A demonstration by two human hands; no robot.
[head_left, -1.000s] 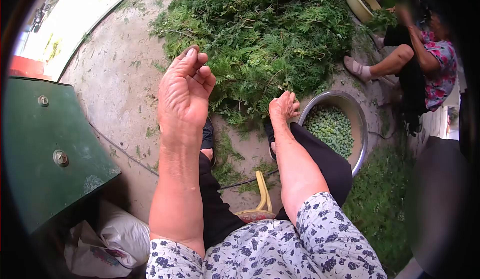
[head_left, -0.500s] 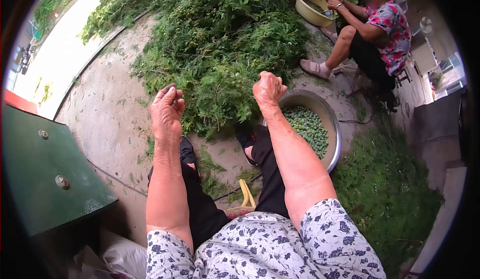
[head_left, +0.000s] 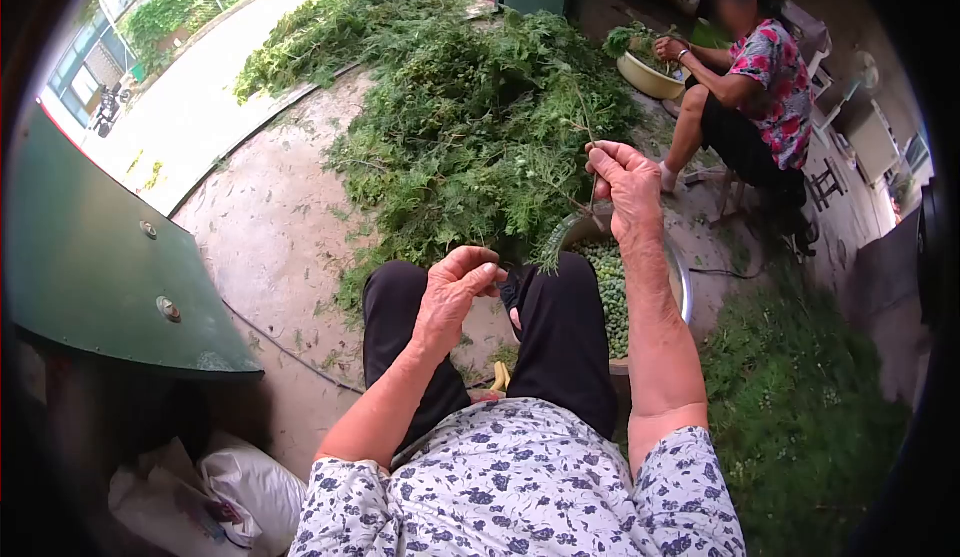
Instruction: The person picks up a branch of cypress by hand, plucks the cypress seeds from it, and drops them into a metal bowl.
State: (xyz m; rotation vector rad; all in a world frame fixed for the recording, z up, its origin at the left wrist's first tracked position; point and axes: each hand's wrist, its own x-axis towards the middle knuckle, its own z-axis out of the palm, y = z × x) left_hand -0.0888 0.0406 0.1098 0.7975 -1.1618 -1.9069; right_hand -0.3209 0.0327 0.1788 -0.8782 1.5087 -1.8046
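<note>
My right hand (head_left: 632, 187) pinches the stem of a leafy green sprig (head_left: 552, 179), which hangs to the left of the fingers above the rim of a metal basin (head_left: 683, 282). Small round green pieces (head_left: 612, 297) lie in the basin, beside my right leg. My left hand (head_left: 460, 295) is held over my lap with thumb and fingers pressed together; what they hold, if anything, is too small to name. Beyond both hands spreads a large pile of cut green branches (head_left: 450, 147) on the floor.
Another person (head_left: 775, 97) sits at the upper right, hands at a yellow basin (head_left: 650, 79) with greenery. More green sprigs (head_left: 800, 397) lie at the lower right. A green metal panel (head_left: 110, 247) stands at left, with white sacks (head_left: 245, 487) below it.
The view has shifted. My right hand has moved right and now has a sprig in its fingers. My left hand has come lower and closer to my knees.
</note>
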